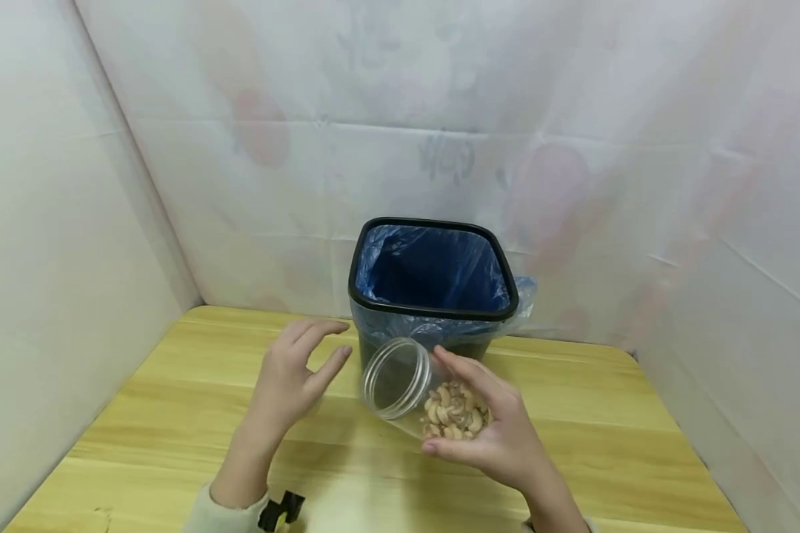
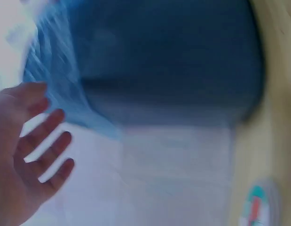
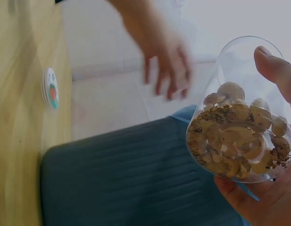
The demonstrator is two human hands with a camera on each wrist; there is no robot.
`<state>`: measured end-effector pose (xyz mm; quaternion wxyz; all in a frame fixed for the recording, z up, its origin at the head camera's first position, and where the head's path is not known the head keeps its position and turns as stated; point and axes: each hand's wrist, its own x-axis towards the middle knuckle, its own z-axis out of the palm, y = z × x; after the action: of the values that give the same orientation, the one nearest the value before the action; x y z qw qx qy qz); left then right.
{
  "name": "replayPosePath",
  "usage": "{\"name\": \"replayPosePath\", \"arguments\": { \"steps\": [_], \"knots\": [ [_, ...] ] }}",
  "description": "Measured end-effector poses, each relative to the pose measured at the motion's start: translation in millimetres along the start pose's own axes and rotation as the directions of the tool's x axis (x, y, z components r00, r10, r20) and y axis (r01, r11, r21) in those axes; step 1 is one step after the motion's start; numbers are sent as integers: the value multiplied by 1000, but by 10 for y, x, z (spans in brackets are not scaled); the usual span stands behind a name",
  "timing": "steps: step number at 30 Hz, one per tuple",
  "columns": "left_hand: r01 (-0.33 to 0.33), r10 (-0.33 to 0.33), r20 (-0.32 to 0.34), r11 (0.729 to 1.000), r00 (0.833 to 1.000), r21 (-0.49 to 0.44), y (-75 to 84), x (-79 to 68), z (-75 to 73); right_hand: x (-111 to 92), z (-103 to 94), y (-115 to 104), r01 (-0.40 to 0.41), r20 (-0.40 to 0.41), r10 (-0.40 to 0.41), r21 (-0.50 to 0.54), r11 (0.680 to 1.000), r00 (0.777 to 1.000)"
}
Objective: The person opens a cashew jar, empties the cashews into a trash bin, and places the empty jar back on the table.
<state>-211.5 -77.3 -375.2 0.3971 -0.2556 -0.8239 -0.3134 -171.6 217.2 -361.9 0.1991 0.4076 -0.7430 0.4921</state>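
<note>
My right hand [image 1: 500, 426] grips a clear screw-neck jar [image 1: 410, 423], thumb on one side and fingers on the other. The jar is tilted, its uncovered mouth pointing left, and cashews [image 1: 455, 411] lie towards its base. In the right wrist view the cashews [image 3: 230, 136] are heaped inside with dark crumbs among them. To the left of the jar, my left hand [image 1: 292, 377] hovers with fingers apart and slightly bent, holding nothing. Behind both hands stands a dark bin [image 1: 433, 307] lined with a blue plastic bag [image 1: 390, 322].
A small round flat thing with a coloured picture, perhaps a lid, lies on the table [image 1: 573, 414] in the wrist views [image 3: 50, 88]; the head view does not show it. Pale printed cloth [image 1: 307, 185] hangs behind the bin and at both sides.
</note>
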Motion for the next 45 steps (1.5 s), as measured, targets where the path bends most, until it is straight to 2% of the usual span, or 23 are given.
{"name": "replayPosePath", "arguments": {
  "steps": [1, 3, 6, 9, 14, 20, 27, 36, 45],
  "knots": [
    [-54, 53, -48, 998, 997, -34, 79, 38, -11, -9, -23, -7, -2, -2, 2, 1, 1000, 1000],
    [-152, 143, -130, 986, 981, -63, 205, 123, -35, -11, -74, -9, -1, 1, 1, 12, 1000, 1000],
    [-264, 251, -192, 963, 949, -44, 318, 274, -80, -1, -163, -10, -5, 15, 5, 9, 1000, 1000],
    [-340, 335, -175, 941, 926, 4, 352, 409, -126, 4, -259, -13, -13, 21, 14, -21, 1000, 1000],
    [-419, 424, -58, 905, 904, 77, 321, 566, -177, 19, -418, -40, 2, 23, 0, -98, 995, 1000],
    [-457, 450, 82, 881, 889, 121, 291, 682, -152, 81, -643, -95, 6, 21, -3, -164, 986, 1000],
    [-479, 456, 186, 872, 870, 103, 244, 782, -110, 180, -861, -146, -43, -7, 42, -181, 983, 999],
    [-490, 458, 255, 869, 852, 76, 175, 817, -91, 400, -1072, -179, -97, -9, 97, -216, 972, 995],
    [-492, 460, 259, 868, 849, 71, 156, 818, -73, 630, -1278, -206, -84, 2, 88, -282, 956, 996]
  ]
}}
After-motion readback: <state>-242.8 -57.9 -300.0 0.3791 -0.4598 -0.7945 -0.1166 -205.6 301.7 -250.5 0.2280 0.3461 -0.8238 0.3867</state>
